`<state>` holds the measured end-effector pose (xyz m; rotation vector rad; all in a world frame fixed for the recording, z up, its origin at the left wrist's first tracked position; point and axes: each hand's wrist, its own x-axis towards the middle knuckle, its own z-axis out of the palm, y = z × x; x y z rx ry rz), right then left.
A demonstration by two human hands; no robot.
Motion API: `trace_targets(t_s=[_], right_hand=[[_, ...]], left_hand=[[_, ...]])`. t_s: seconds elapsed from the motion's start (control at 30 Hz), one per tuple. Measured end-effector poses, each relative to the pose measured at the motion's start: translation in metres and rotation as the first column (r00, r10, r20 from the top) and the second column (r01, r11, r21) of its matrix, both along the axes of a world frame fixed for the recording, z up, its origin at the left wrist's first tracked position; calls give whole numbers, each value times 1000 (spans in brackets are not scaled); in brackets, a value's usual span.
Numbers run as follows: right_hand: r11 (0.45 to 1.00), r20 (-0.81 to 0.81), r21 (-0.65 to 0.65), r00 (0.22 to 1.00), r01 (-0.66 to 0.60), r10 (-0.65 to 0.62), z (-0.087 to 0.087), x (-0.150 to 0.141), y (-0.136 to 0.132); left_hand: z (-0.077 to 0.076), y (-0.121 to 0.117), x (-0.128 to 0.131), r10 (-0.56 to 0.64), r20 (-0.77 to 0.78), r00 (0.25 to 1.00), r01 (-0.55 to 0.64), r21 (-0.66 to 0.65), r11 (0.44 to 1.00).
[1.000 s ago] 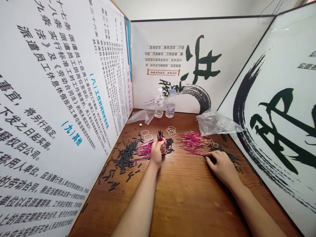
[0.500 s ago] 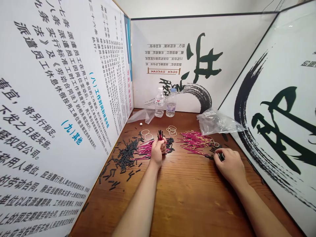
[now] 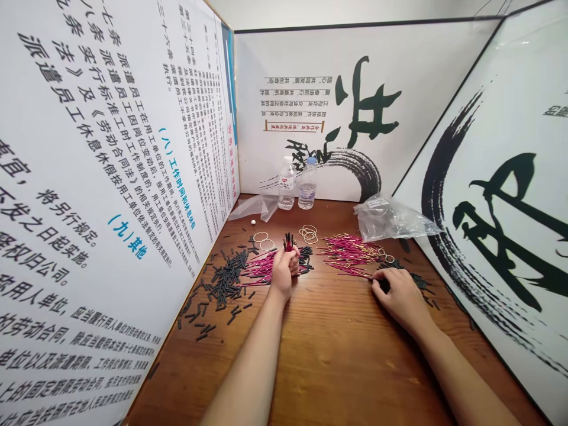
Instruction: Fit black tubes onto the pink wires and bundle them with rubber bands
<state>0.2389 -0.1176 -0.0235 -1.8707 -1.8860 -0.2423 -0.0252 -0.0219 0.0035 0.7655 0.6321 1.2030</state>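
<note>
My left hand [image 3: 285, 266] is closed around an upright bundle of thin pink sticks [image 3: 289, 241] with dark tips. Behind and beside that hand lies a pile of pink sticks [image 3: 262, 267], with black ends pointing right. My right hand [image 3: 397, 294] is low over the table, thumb and forefinger curled together at the lower right edge of a second pile of pink sticks [image 3: 348, 251] with yellowish ends. Something dark shows between its fingers, but I cannot make it out. Short black tubes [image 3: 228, 278] are heaped left of my left hand; more black pieces [image 3: 417, 279] lie behind my right hand.
Two plastic bottles [image 3: 307, 188] stand at the back. Clear plastic bags [image 3: 393, 220] lie at back right and back left. Rubber bands [image 3: 308, 234] are in loose loops, near a small white ball [image 3: 253, 222]. Printed panels [image 3: 306, 65] enclose the table [image 3: 337, 355] on three sides.
My right hand has moved left toward the right-hand pile of sticks, uncovering black pieces to its right. My left hand stays in place with its bundle.
</note>
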Motion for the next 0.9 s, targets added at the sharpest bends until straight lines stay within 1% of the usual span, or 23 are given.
trace_targets(t_s=[0.13,0.33,0.4,0.5,0.7,0.8,0.9], right_hand=[[1000,8,-21,1000,11,-11,1,-1,0],[990,91,-53,988,130,-125,5,7,-4],[988,101,-60,985,144,-138,6,7,-5],[991,92,-51,988,126,-121,8,4,-5],[1000,65,14,998,24,-25,8,2,-4],[999,71,44,997,13,-16,7,2,-4],[999,61,35,998,-4,2,6,1,-3]], left_hand=[[0,-1,0,2,-7,1000,-2,-6,1000],[1,-1,0,2,-14,1000,-2,-4,1000],[1,-1,0,3,-15,1000,-3,-5,1000],[1,0,0,6,-7,1000,-6,-4,1000],[0,0,0,2,6,1000,-2,0,1000],[0,0,0,2,8,1000,-2,-1,1000],[0,0,0,-1,2,1000,1,-2,1000]])
